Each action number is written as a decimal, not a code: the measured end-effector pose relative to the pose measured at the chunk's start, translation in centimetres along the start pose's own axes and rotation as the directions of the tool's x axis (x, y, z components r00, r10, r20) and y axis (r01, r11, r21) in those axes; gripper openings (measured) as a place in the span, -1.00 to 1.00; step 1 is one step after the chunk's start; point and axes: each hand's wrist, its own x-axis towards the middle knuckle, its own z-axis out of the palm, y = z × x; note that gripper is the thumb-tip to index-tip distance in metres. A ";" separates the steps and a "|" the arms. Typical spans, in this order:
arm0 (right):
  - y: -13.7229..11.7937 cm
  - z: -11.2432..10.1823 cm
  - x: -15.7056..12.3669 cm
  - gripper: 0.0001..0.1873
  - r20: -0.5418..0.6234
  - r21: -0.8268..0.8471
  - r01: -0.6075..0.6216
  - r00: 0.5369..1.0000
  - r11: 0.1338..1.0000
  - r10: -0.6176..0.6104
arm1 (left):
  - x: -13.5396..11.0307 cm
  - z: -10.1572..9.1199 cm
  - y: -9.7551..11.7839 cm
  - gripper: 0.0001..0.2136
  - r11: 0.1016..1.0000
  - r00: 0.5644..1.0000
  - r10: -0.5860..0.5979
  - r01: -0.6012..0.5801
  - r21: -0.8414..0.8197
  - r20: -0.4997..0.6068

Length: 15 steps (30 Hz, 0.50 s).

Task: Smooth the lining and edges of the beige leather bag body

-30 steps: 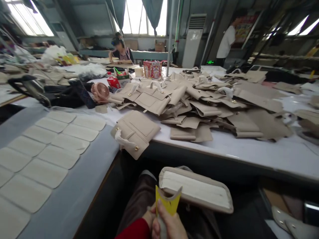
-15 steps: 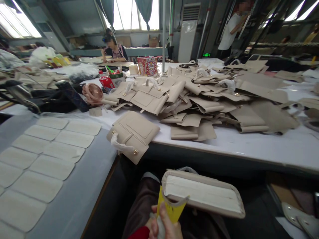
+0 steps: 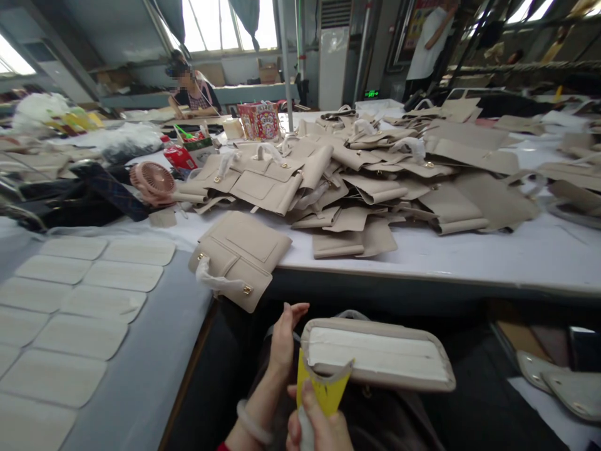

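The left hand (image 3: 282, 347) has swung up from behind the right hand (image 3: 323, 423), where half a second ago it was mostly hidden, to the end of a beige bag (image 3: 385, 351), baring a pale bangle (image 3: 253, 423) at the wrist. Seen from the head camera, the bag sits at 5 o'clock from mid-view, over the person's dark trousers (image 3: 399, 419), its long white panel facing up. The left hand is at 9 o'clock from the bag, fingers outstretched toward 1 o'clock and grasping nothing; whether it touches the edge cannot be told. The right hand, thumb uppermost, is wrapped round the handle of a yellow scraper (image 3: 323, 394) at 8 o'clock from the bag, its curved end overlapping the near corner.

A flat bag piece (image 3: 258, 238) with a wrapped handle lies at 10 o'clock from the bag, overhanging the white desk (image 3: 516, 263). A heap of beige pieces (image 3: 277, 181) covers 12 o'clock. Rows of pale panels (image 3: 113, 304) lie at 9 o'clock, a pink fan (image 3: 153, 181) stands at 10, and a patterned red box (image 3: 258, 122) at 11. Beyond the box, a co-worker (image 3: 200, 97) leans over another surface.
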 end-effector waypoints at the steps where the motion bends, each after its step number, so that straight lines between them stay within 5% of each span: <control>1: -0.1 -0.1 0.0 -0.23 0.011 -0.008 -0.006 1.000 1.000 0.006 | 0.5 0.1 0.6 -0.29 1.000 0.999 0.015 -0.015 -0.014 0.035; 5: -0.2 -0.9 0.4 -0.19 0.023 -0.059 -0.047 0.999 0.997 0.049 | 0.1 0.9 2.4 -0.40 0.999 0.985 0.010 -0.019 0.050 0.170; 15: -2.6 -2.8 0.9 -0.09 0.220 -0.177 -0.161 0.955 0.971 0.199 | -0.4 1.7 3.0 -0.50 0.957 0.986 0.087 -0.122 0.262 0.142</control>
